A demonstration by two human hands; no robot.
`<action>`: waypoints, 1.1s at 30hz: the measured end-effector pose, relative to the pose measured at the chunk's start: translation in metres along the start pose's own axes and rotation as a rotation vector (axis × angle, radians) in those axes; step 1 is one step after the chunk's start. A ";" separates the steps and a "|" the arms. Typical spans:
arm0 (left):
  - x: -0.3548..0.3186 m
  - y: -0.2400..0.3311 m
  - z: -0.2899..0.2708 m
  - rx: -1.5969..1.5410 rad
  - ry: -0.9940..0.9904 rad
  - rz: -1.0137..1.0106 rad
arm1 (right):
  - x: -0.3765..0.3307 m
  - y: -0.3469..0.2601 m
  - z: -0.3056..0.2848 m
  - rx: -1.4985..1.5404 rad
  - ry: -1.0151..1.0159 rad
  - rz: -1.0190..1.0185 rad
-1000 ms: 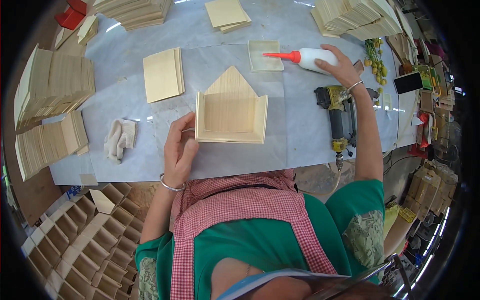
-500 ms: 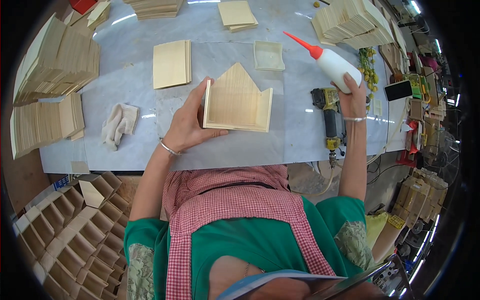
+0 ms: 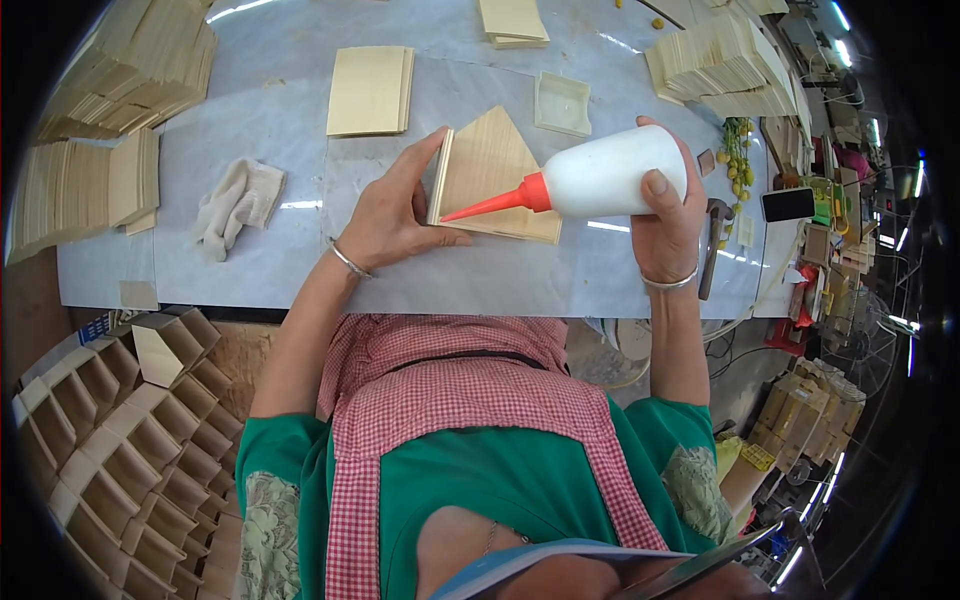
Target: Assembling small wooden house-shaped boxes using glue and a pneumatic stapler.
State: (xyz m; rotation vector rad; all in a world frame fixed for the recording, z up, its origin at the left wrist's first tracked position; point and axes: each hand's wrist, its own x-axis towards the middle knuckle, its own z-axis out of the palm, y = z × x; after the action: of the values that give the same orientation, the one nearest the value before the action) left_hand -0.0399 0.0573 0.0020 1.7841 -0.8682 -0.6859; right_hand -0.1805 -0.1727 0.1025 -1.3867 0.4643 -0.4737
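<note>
Wooden house-shaped box [image 3: 495,180]: on the grey table [image 3: 290,260], near its front edge, gripped at its left side by the left hand [image 3: 395,215], fingers curled around the wall. Glue bottle [image 3: 600,180]: white, red nozzle pointing left over the box, right hand [image 3: 665,215] wrapped closed around it. Cloth [image 3: 235,200]: left of the box, well apart.
</note>
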 end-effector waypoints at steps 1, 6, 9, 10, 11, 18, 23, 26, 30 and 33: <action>0.000 -0.001 0.001 -0.005 0.003 -0.002 | 0.001 0.000 0.001 -0.010 -0.010 -0.002; 0.000 -0.004 0.001 0.053 0.045 0.116 | 0.003 0.001 0.005 -0.041 -0.026 -0.006; 0.000 -0.002 0.000 0.021 0.021 0.034 | 0.005 0.001 0.005 -0.057 -0.034 -0.006; 0.000 -0.002 0.001 0.019 0.020 0.032 | 0.005 0.001 0.004 -0.061 -0.038 -0.009; 0.000 -0.003 0.001 0.021 0.028 0.042 | 0.006 0.002 0.004 -0.062 -0.038 -0.007; 0.000 -0.002 0.001 0.033 0.033 0.044 | 0.010 0.002 0.005 -0.068 -0.069 -0.015; 0.001 -0.006 0.001 0.055 0.022 0.095 | 0.017 0.003 0.005 -0.060 -0.065 -0.030; 0.001 -0.005 0.001 0.056 0.019 0.095 | 0.023 0.003 0.004 -0.063 -0.055 -0.032; 0.002 -0.006 0.001 0.050 0.021 0.103 | 0.032 0.002 0.005 -0.145 -0.015 -0.076; 0.001 -0.006 0.000 0.047 0.009 0.085 | 0.041 0.003 0.006 -0.098 -0.013 -0.103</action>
State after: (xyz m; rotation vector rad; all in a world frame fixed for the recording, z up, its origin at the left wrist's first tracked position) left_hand -0.0375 0.0579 -0.0035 1.7801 -0.9559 -0.6068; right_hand -0.1439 -0.1909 0.0993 -1.5130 0.4112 -0.5313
